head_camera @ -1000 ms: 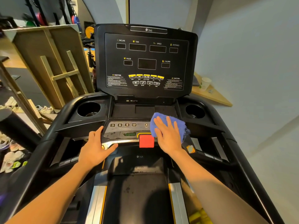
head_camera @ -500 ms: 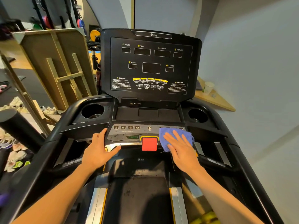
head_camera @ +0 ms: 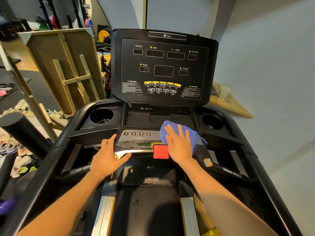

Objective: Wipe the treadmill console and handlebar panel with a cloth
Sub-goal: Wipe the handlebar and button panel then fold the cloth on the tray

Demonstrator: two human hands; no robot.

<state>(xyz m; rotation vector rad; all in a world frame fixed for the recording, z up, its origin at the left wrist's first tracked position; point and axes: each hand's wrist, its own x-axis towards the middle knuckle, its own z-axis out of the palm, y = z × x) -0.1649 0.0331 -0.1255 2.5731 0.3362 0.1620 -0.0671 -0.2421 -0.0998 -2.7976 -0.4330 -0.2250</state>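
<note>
pressing blue cloth [head_camera: 190, 133] | under flat right hand [head_camera: 179, 145] | handlebar panel [head_camera: 136, 142]

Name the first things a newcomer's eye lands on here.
The bright red block at the panel's front edge, between the hands. Just right of it, the right hand presses a blue cloth flat on the panel. Above stands the dark console, its displays unlit.

Wooden frame [head_camera: 68, 72] leaning at left; shoes [head_camera: 15, 150] on floor; paper cup [head_camera: 224, 92] on wooden shelf [head_camera: 233, 106]
</note>
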